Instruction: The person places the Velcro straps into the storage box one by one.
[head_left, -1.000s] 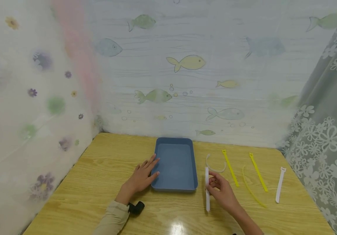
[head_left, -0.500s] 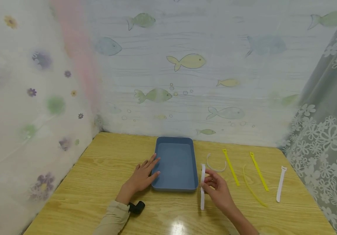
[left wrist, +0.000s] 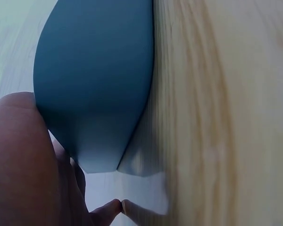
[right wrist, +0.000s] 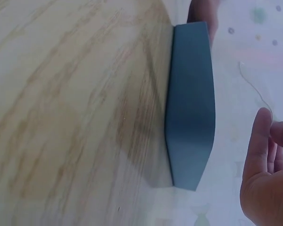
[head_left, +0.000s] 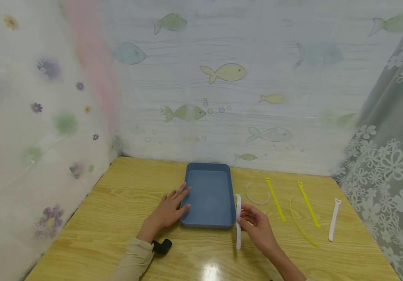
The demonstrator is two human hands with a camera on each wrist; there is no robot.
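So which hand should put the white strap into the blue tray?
Probably the right hand: it already pinches the white strap beside the blue tray. The left hand rests flat against the tray's other side.

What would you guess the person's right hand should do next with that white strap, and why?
Probably lift the white strap a little further left over the blue tray rim and release it. The right hand pinches the strap right beside the tray's right wall, the tray looks empty, and the left hand rests against its left side, steadying it.

Bright, glare on table (head_left: 212, 271); blurred edges
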